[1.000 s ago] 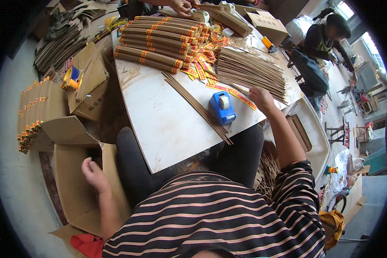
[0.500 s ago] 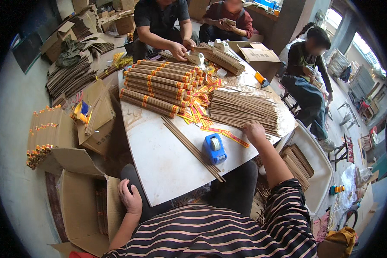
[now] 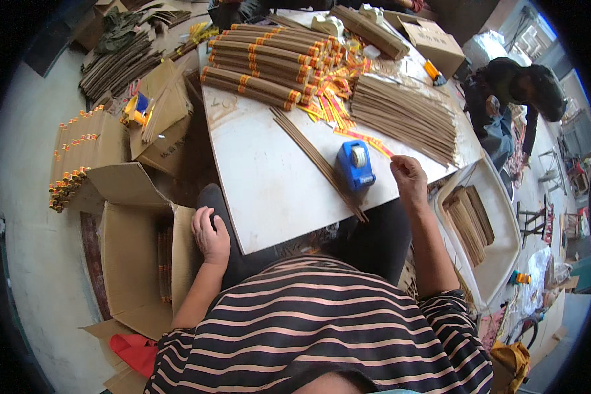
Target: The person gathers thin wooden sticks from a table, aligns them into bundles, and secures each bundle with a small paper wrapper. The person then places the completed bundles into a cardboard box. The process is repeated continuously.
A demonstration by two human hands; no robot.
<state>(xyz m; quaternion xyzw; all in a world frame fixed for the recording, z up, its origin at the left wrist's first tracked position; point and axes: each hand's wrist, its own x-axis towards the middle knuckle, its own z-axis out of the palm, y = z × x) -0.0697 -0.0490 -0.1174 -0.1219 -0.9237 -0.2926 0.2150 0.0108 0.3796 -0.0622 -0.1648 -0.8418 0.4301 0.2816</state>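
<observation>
My right hand point(image 3: 411, 182) is above the table's near right edge, its fingers pinched together at the end of a red-and-yellow paper strip point(image 3: 376, 144). Just left of it stands a blue tape dispenser point(image 3: 356, 172) with a roll of clear tape. My left hand point(image 3: 211, 235) rests on my left thigh, fingers loosely bent and apart, holding nothing. A few thin brown incense sticks point(image 3: 312, 155) lie slantwise across the white table point(image 3: 256, 190). Farther right, a broad spread of loose incense sticks point(image 3: 404, 118) covers the tabletop. Banded incense bundles point(image 3: 262, 62) are piled at the far left.
An open cardboard box point(image 3: 134, 256) stands by my left leg, with bundles inside. Right of the table, a white tub point(image 3: 499, 253) holds brown sticks. More banded bundles point(image 3: 79, 157) stand by the left wall. A person point(image 3: 515, 98) sits bent over at the right.
My view has tipped downward. My right hand has drawn back from the loose sticks to the strip's end, its fingers now pinched. The left hand stays on my thigh. The person at right bends lower.
</observation>
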